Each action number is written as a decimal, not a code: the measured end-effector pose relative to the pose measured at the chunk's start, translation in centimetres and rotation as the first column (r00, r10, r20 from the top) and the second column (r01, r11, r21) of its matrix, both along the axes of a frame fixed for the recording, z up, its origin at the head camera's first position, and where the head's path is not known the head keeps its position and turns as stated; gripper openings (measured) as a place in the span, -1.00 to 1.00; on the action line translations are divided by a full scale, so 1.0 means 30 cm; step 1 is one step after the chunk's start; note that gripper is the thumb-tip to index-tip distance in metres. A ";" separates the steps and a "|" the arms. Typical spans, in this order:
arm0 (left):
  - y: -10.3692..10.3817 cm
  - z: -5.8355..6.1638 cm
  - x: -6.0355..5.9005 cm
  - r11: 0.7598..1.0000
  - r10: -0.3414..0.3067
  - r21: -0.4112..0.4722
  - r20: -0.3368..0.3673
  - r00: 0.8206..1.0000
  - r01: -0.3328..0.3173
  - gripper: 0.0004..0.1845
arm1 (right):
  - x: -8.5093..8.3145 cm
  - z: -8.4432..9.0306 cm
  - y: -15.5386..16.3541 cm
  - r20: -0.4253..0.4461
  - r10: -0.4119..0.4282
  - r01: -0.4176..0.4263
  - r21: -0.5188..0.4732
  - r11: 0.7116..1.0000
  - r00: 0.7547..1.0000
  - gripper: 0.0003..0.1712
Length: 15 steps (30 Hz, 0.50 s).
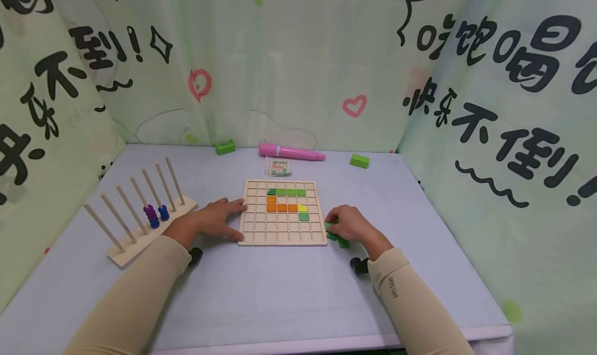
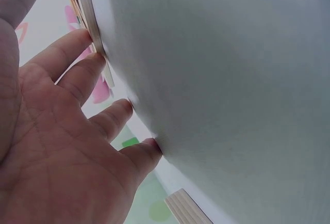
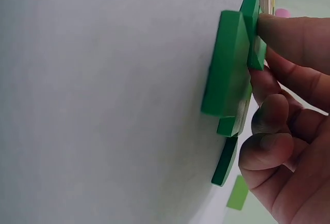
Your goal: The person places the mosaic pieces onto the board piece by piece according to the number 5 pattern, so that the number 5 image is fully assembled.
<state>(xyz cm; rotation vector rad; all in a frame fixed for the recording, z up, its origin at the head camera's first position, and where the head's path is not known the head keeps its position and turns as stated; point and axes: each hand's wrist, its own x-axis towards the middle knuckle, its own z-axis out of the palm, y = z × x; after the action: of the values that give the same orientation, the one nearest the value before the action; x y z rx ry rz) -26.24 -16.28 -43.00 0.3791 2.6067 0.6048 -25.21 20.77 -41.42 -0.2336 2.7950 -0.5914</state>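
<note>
A wooden grid board [image 1: 282, 236] lies flat in the head view, with green, orange and yellow tiles in some of its squares. At its left edge rests my left hand [image 1: 216, 218], thumb and fingers spread against the rim. The left wrist view shows those fingers [image 2: 136, 157] extended, two tips on the board's side. Beside the board's right edge, my right hand [image 1: 352, 224] pinches a green tile [image 3: 251, 28] between thumb and fingers. Several more green tiles [image 3: 223, 69] lie close around it, one [image 1: 343, 242] just below the fingertips.
On the left stands a wooden peg rack [image 1: 128, 245] with purple and blue beads. Behind the board are a small pattern card [image 1: 278, 166] and a pink marker [image 1: 294, 152]. Green blocks sit at the back left [image 1: 226, 147] and back right [image 1: 359, 161], before a printed curtain.
</note>
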 end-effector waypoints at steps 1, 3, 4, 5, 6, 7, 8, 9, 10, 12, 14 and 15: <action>0.001 0.000 0.000 1.000 0.002 0.001 0.003 1.000 -0.002 0.07 | 0.001 0.000 -0.001 0.003 -0.003 0.004 -0.003 1.000 1.000 -0.83; 0.002 0.001 0.002 1.000 0.003 0.003 0.005 1.000 -0.003 0.07 | 0.004 0.001 -0.004 0.009 -0.006 0.006 -0.006 1.000 1.000 -0.87; 0.002 0.002 0.003 1.000 0.004 0.004 0.005 1.000 -0.004 0.07 | 0.005 0.001 -0.003 0.008 -0.008 0.008 -0.009 1.000 1.000 -0.86; 0.003 0.003 0.004 1.000 0.005 0.004 0.005 1.000 -0.005 0.07 | 0.006 0.003 -0.003 0.008 -0.015 0.015 -0.011 1.000 1.000 -0.84; 0.003 0.004 0.005 1.000 0.004 0.004 0.004 1.000 -0.004 0.06 | 0.008 0.004 -0.002 0.010 -0.023 0.023 -0.017 1.000 1.000 -0.82; 0.003 0.005 0.006 1.000 0.003 0.004 0.003 1.000 -0.003 0.06 | 0.008 0.005 0.000 0.011 -0.026 0.026 -0.020 0.999 1.000 -0.81; 0.003 0.006 0.006 1.000 0.003 0.004 0.002 1.000 -0.003 0.06 | 0.010 0.005 0.002 0.012 -0.027 0.028 -0.023 0.999 1.000 -0.79; 0.003 0.008 0.007 1.000 0.002 0.002 0.001 1.000 -0.002 0.06 | 0.011 0.007 0.004 0.009 -0.028 0.028 -0.024 0.999 1.000 -0.78; 0.003 0.008 0.007 1.000 0.002 0.002 0.002 1.000 -0.003 0.06 | 0.011 0.008 0.007 0.008 -0.026 0.026 -0.027 0.999 1.000 -0.77; 0.003 0.009 0.008 1.000 0.001 0.000 0.003 1.000 -0.001 0.07 | 0.012 0.008 0.013 0.013 -0.022 0.023 -0.033 0.999 1.000 -0.82; 0.003 0.009 0.009 1.000 -0.003 -0.002 0.001 1.000 0.003 0.07 | 0.012 0.010 0.019 0.018 -0.013 0.014 -0.043 0.999 1.000 -0.86; 0.003 0.008 0.010 1.000 -0.004 -0.003 0.002 1.000 0.004 0.07 | 0.012 0.013 0.022 0.019 -0.009 0.010 -0.047 0.999 1.000 -0.88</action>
<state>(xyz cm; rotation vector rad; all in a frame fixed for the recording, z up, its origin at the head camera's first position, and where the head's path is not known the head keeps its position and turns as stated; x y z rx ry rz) -25.94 -16.18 -42.74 0.3821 2.6038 0.5998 -24.85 21.43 -41.04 -0.2228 2.7683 -0.6587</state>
